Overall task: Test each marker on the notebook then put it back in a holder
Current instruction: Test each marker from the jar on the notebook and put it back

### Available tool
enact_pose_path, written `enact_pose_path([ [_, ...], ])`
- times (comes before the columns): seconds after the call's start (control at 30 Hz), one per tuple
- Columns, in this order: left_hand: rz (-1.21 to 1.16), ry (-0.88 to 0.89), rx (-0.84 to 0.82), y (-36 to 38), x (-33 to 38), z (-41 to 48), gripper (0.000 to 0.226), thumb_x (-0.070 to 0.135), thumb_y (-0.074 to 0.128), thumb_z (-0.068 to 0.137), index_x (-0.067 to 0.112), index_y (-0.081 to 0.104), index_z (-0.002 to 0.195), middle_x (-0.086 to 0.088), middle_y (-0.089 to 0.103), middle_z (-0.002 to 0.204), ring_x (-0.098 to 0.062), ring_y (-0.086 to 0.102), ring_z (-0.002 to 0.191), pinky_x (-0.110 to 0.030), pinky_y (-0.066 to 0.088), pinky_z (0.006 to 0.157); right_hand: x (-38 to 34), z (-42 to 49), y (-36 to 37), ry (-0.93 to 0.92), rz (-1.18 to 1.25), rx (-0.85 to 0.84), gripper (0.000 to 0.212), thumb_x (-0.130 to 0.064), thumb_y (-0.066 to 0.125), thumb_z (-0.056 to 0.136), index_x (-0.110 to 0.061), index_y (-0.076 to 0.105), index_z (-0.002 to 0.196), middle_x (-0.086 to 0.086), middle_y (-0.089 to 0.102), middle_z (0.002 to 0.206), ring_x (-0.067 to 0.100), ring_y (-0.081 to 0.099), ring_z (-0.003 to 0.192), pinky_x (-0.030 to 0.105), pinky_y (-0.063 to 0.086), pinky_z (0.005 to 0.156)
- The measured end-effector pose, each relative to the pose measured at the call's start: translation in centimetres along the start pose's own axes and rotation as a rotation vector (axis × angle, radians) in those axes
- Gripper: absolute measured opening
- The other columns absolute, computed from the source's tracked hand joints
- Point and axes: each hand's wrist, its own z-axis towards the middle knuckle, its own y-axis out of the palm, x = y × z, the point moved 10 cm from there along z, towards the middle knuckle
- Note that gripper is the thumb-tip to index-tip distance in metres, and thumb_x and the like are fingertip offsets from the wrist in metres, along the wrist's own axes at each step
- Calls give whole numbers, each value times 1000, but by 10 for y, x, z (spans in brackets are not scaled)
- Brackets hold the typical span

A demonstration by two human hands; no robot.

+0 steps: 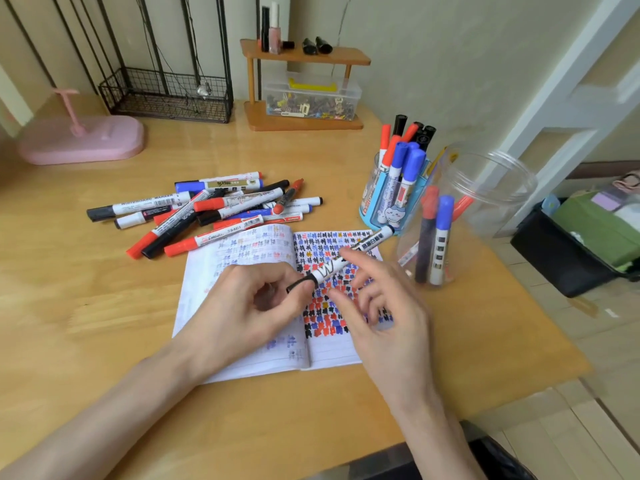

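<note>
Over the open notebook (221, 268), toward the bench's front edge, the left hand (249, 303) pinches the black cap end of a marker (346, 256). The right hand (377, 317) hovers beside the barrel, fingers spread and holding nothing. It should probably take the barrel firmly and pull straight along it, with the tip over a bare patch of the page.
</note>
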Motion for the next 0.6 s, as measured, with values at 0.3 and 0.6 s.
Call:
enact_pose_path([
  [0.3,-111,77,-106,12,33,25,50,76,72,74,33,69,100,6,65,83,-15,60,77,-29,44,69,-19,35,-42,-160,-111,146,17,-12,82,90,-11,79,106,0,70,98,2,65,80,22,52,71],
  [0.6,-79,122,-75,48,48,57,13,43,69,96,31,71,99,7,68,85,-19,66,87,-30,50,71,-54,78,-137,-124,230,533,12,-16,72,97,-24,65,102,-12,75,87,16,75,75,27,56,61],
])
